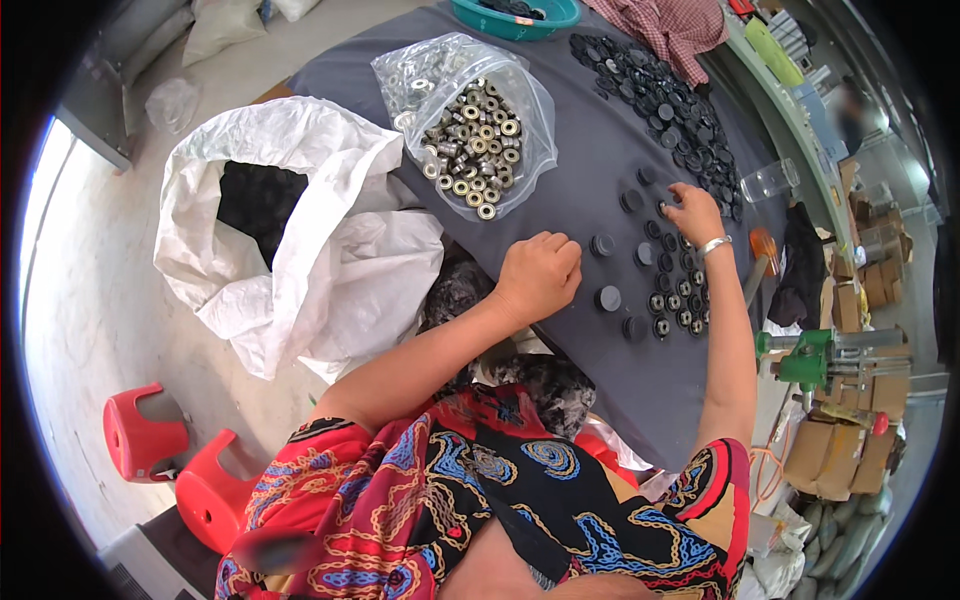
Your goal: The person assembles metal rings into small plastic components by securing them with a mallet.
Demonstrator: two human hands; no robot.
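Over the grey tablecloth (470, 262), my left hand (540, 270) is closed in a fist, and whatever it may hold is hidden. My right hand (693, 214), with a bracelet at the wrist, pinches over the rows of black round caps; what lies between its fingertips is too small to name. Below it several caps have metal ball bearings (661, 327) seated in them. Other black caps (608, 298) between my hands show no bearing. Beyond my left hand, a clear plastic bag (540, 110) lies open with many loose bearings (478, 140) inside.
A heap of black caps (660, 105) covers the table's far right, near a teal basin (515, 22) and a checked cloth (668, 28). At left stands a white woven sack (350, 245) with black contents. Red stools (140, 435) and a green hand press (812, 358) flank the table.
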